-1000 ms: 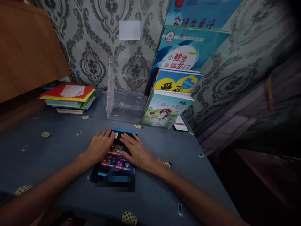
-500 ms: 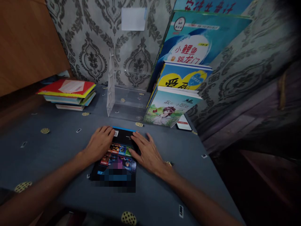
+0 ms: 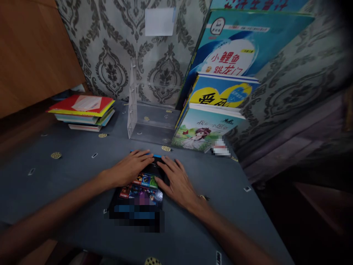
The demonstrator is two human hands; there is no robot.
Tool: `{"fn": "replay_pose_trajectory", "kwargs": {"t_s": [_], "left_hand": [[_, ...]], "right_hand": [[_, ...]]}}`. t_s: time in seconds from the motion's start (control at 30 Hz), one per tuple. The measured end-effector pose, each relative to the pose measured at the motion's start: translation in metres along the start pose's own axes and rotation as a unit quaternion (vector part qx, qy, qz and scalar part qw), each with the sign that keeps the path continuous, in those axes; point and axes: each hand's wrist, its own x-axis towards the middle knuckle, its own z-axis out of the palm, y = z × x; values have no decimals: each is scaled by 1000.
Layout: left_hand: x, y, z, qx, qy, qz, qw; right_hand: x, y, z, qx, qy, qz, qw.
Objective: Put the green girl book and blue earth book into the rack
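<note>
A dark book [image 3: 141, 197] with small colourful pictures lies flat on the grey patterned tablecloth [image 3: 190, 232]; its near end is pixelated. My left hand [image 3: 132, 167] rests across the book's far left part, palm down, fingers extended to the right. On the far right part lies my right hand [image 3: 175, 180], its fingers apart and its thumb over the pictures. Both hands cover parts of the cover, and neither is wrapped round anything.
A clear acrylic rack [image 3: 154, 123] stands behind the book. Upright books [image 3: 204, 129] fill its right side, with a partly pixelated phone [image 3: 220, 148] beside them. A book stack [image 3: 82, 106] lies at the back left, near a wooden panel [image 3: 35, 55].
My left hand has slid to the right over the book's far part, covering its white label. The right hand has stayed at the right edge. The whole view has shifted slightly.
</note>
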Motion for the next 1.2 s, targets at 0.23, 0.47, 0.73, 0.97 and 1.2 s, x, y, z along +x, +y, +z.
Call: {"fn": "replay_pose_trajectory", "kwargs": {"t_s": [0.23, 0.47, 0.73, 0.97, 1.2], "left_hand": [[8, -2, 19, -33, 39, 21, 998], [6, -4, 25, -51, 63, 11, 997], [8, -2, 24, -64, 69, -1, 996], [8, 1, 16, -72, 58, -4, 996], [8, 0, 17, -77, 57, -5, 995]], "right_hand": [[0, 2, 1, 10, 2, 2, 1000], [1, 7, 1, 42, 5, 11, 999], [0, 0, -7, 109, 71, -6, 992], [-25, -18, -16, 180, 84, -35, 979], [-40, -27, -27, 237, 39, -60, 969]]}}
